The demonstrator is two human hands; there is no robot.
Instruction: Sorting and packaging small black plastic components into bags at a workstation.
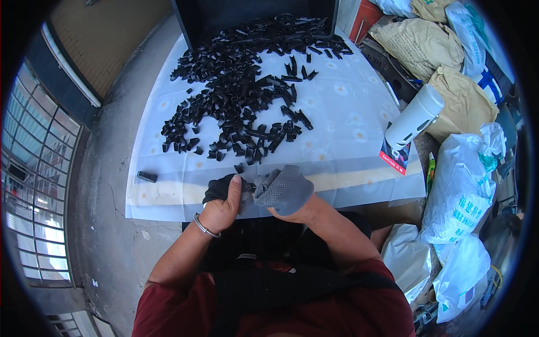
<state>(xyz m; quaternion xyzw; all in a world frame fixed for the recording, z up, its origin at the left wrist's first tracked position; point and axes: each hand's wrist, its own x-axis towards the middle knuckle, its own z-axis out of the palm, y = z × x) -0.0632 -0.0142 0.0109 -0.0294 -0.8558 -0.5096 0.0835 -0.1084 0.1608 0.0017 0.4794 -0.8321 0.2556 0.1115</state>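
many black pieces (224,92) lie left of one white-lettered card (394,159).

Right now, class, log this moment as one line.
left hand: curled, at dark part; right hand: at same part; table: black pieces scattered

Black pieces (227,87) on floral tablecloth (337,126)
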